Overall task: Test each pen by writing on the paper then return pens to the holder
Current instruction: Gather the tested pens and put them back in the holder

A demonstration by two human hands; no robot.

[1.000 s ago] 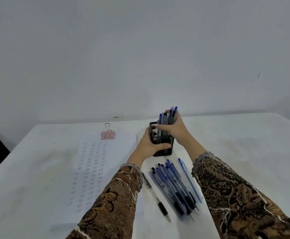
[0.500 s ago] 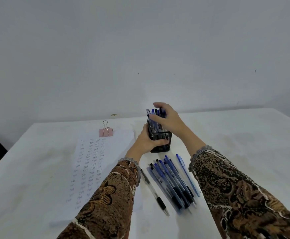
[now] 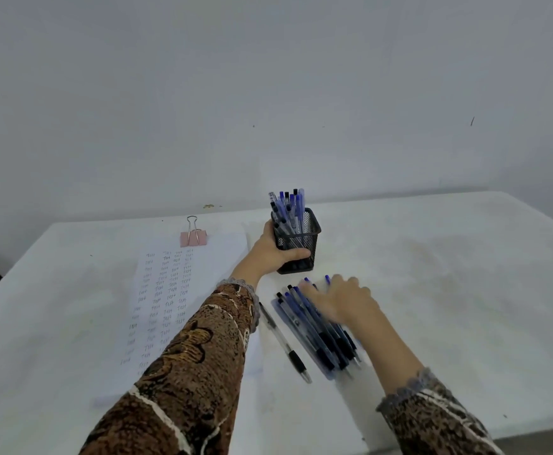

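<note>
A pale wall fills the upper half of the view. Below it lies a white worktop. On its left part a sheet of paper lies flat, covered in columns of small handwritten test words.

Two arms in brown patterned sleeves reach in from the near edge. The left hand grips the holder, a black mesh cup standing upright on the worktop just right of the paper's far corner. Its thumb is curled across the front of the mesh and its fingers go round the far-left side.

The right hand lies palm down over the far end of the loose pens, touching them. It is blurred, so I cannot tell whether its fingers are closed on any pen. These blue and black pens lie side by side in a slanted row just in front of the holder.

A bunch of upright pens stands inside the holder, leaning left. A single clear pen with a black grip lies apart, between the row and the paper. A pink binder clip sits on the paper's far edge.
</note>
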